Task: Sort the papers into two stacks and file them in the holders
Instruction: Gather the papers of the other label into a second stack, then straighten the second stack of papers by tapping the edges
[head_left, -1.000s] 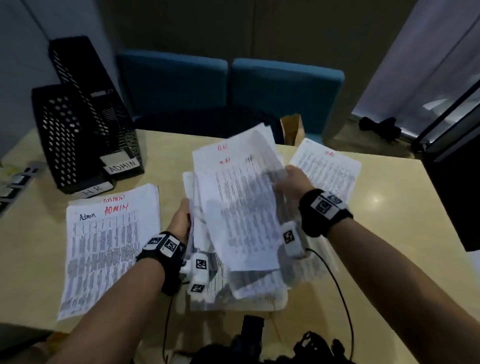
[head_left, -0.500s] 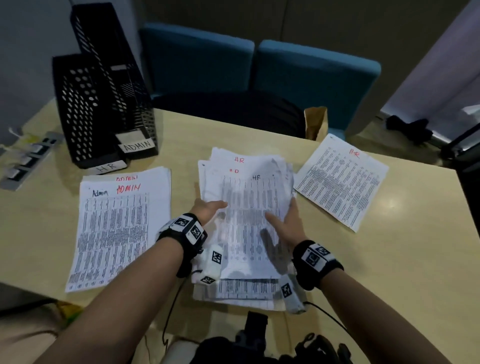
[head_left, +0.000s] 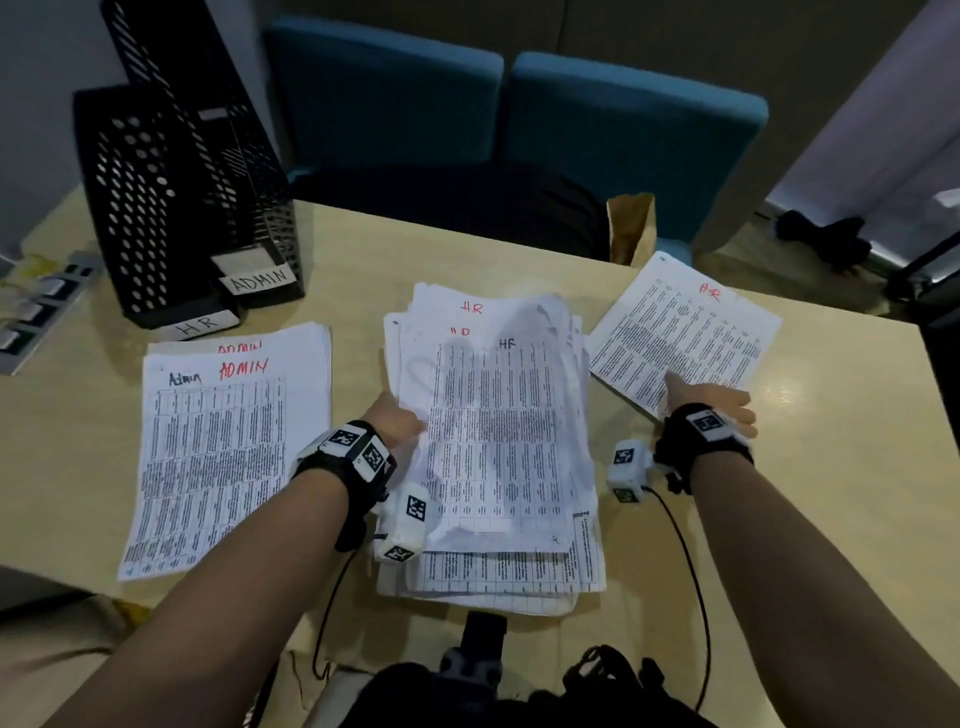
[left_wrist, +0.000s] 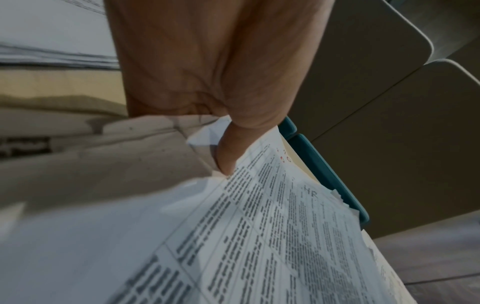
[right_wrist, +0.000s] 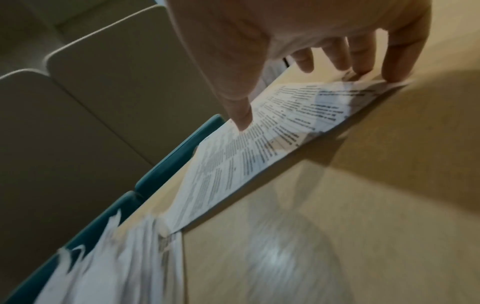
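Our left hand (head_left: 395, 418) is pinching the loose white printed HR stack (head_left: 493, 441) mid-counter; our right hand (head_left: 706, 397), fingers spread, is pressing the stray HR sheet (head_left: 685, 332). Thin, limp, slippery paper: we judge gripping its near edge best.

— What am I looking at on the table (head_left: 831, 519)?

— Light wood top. I see three lots of paper: an ADMIN stack (head_left: 228, 457) at left centre, a ragged HR pile (head_left: 498, 441) in the middle, and a single HR sheet (head_left: 685, 338) at right, angled.

— And the upper left?

— Two black mesh holders (head_left: 171, 208) stand there, tagged HR and ADMIN. At the far left edge I make out a grey power strip (head_left: 36, 312).
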